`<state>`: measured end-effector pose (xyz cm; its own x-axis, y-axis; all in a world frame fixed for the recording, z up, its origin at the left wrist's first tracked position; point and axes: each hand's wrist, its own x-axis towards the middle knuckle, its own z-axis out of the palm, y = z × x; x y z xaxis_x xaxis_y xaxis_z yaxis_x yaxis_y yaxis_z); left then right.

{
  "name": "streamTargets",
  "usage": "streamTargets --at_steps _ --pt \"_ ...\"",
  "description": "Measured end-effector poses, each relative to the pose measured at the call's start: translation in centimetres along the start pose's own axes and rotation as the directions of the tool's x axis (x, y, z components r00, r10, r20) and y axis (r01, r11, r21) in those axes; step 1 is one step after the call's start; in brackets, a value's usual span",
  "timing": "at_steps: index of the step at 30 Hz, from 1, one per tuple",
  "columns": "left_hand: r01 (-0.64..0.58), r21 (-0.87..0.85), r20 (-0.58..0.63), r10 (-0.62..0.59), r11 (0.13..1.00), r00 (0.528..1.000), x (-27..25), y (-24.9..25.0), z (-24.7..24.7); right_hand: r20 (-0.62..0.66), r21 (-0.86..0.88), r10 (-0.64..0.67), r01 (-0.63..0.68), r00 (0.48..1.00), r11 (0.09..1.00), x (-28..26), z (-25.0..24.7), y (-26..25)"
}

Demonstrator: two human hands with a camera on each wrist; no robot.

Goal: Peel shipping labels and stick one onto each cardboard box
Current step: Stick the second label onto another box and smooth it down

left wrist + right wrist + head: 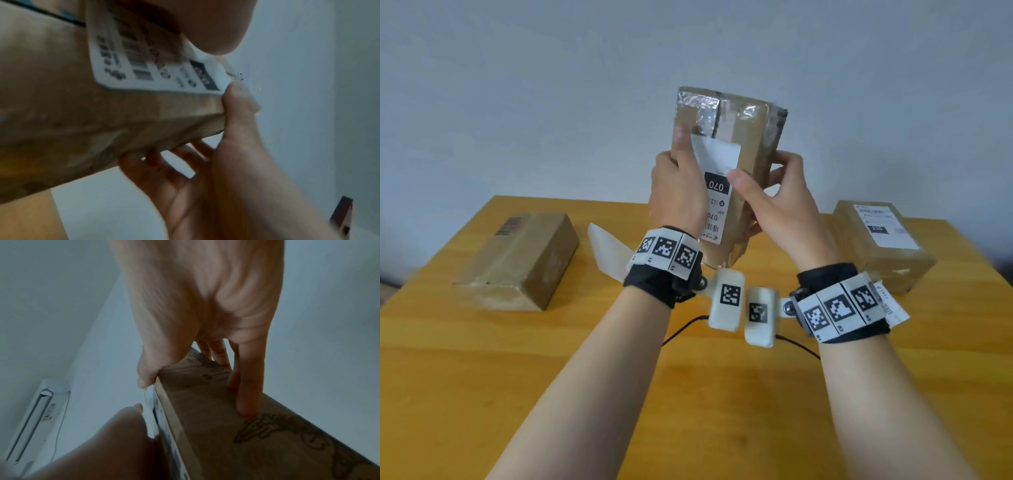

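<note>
I hold a brown cardboard box [750, 133] upright in the air above the table. A white shipping label [717, 154] with a black "070" band lies on its front face. My left hand [674, 174] grips the box's left side, with the thumb laid up along the label's left edge. My right hand [767, 186] grips the right side, thumb pressing on the label's right edge and fingers behind. The left wrist view shows the label [144, 68] on the box [61, 116] and my right hand [226, 162]. In the right wrist view my right thumb sits at the edge of the box [205, 426].
A cardboard box without a label [517, 260] lies on the left of the wooden table [688, 394]. Another box with a label [883, 243] lies at the right. A white backing sheet [606, 248] lies behind my left wrist. A grey wall stands behind.
</note>
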<state>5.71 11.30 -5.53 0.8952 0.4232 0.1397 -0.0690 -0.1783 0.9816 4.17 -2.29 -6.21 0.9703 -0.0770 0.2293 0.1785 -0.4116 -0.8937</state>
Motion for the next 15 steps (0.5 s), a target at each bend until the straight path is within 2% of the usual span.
streamTargets --at_steps 4,8,15 --pt "-0.04 0.052 -0.087 0.044 0.998 0.995 -1.0 0.8 -0.6 -0.026 -0.033 -0.027 0.026 0.999 0.999 -1.7 -0.6 -2.8" --pt "-0.054 0.071 -0.088 0.06 0.996 0.994 -1.8 1.9 -1.5 -0.036 -0.072 -0.038 0.035 0.999 0.997 -2.7 -1.8 -4.4" --pt "-0.111 0.15 -0.073 0.123 0.982 0.99 -2.7 3.5 -1.8 0.0 -0.024 -0.015 0.015 1.0 1.0 -4.0 -3.9 -6.1"
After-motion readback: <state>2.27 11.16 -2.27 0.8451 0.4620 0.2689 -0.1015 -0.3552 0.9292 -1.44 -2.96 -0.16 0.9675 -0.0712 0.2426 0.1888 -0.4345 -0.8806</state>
